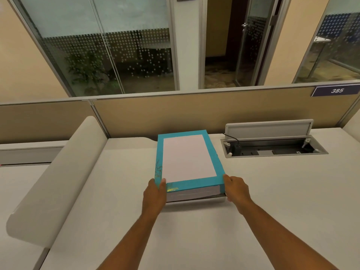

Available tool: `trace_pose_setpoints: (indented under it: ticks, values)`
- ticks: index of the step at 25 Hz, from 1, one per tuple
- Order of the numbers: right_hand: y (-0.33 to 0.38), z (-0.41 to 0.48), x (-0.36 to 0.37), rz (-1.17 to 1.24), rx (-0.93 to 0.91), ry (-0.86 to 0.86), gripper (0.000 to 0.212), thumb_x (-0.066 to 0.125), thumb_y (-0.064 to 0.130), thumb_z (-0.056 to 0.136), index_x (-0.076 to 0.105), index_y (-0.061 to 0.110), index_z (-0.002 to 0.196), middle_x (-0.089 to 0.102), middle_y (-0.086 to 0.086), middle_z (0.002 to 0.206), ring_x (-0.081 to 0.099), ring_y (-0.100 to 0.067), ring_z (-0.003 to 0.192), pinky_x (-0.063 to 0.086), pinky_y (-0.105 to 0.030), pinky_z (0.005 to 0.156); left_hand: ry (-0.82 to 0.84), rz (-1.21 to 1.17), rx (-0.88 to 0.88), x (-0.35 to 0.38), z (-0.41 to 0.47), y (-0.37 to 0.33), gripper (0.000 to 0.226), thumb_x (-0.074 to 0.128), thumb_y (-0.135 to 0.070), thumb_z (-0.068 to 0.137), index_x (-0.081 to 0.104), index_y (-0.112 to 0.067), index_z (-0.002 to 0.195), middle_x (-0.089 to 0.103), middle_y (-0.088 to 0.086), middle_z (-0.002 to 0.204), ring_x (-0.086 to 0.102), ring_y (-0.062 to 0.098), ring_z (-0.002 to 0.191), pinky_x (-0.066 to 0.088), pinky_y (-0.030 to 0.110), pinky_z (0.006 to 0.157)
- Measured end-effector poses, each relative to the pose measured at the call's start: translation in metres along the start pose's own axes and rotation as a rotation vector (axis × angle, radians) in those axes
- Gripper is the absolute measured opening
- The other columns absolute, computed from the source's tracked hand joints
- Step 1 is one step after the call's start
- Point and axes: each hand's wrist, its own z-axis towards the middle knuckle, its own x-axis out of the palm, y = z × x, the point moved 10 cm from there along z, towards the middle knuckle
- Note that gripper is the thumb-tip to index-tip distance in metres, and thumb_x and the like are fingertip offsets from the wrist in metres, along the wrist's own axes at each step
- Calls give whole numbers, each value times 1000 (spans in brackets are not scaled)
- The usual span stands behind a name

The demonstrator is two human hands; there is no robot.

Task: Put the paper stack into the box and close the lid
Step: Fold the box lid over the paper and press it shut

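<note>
A teal box lid (191,184) with a white panel (187,156) in its middle lies lengthwise on the pale desk (282,195). Under its near rim the grey edge of the paper stack (192,194) shows, resting on the dark box base (218,196). The near end of the lid sits a little above the base, with a gap. My left hand (154,193) grips the lid's near left corner, thumb on top. At the near right corner, my right hand (236,189) holds the lid. I cannot tell whether the white panel is a window or paper.
An open cable hatch (272,147) with a raised flap and a black cord sits in the desk right of the box. A tan partition (194,114) runs along the back edge, bearing a plate reading 385 (337,90). A rounded grey divider (58,172) bounds the desk's left side.
</note>
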Motion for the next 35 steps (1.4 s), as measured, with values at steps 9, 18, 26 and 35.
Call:
trace_pose_setpoints:
  ticks: [9, 18, 26, 35]
  values:
    - [-12, -6, 13, -147, -40, 41, 41, 37, 51, 108, 60, 19, 99, 69, -4, 95, 71, -26, 88, 65, -47, 85, 77, -100, -137, -4, 6, 23, 38, 54, -32, 108, 68, -7, 133, 74, 11, 114, 69, 23, 85, 48, 23, 53]
    - [-24, -3, 19, -174, -30, 61, 45, 38, 51, 108, 63, 15, 98, 72, -10, 101, 70, -29, 93, 63, -52, 89, 92, 7, -150, 0, 16, 32, 36, 63, -31, 103, 75, -1, 119, 77, 18, 112, 64, 20, 75, 40, 22, 49]
    - [-31, 8, 21, -203, -21, 92, 51, 42, 51, 106, 66, 8, 118, 71, -16, 118, 67, -32, 105, 58, -51, 96, 180, 214, -146, 15, 37, 27, 45, 66, -37, 99, 61, -2, 127, 68, 20, 128, 68, 36, 113, 55, 40, 84]
    - [46, -2, 67, -710, -561, -48, 81, 27, 71, 99, 14, 28, 166, 17, -9, 176, 28, -31, 158, 35, -53, 124, 271, 674, 274, 61, 144, -80, 96, 49, -71, 98, 13, -19, 169, -2, 15, 179, 3, 44, 164, 15, 56, 132]
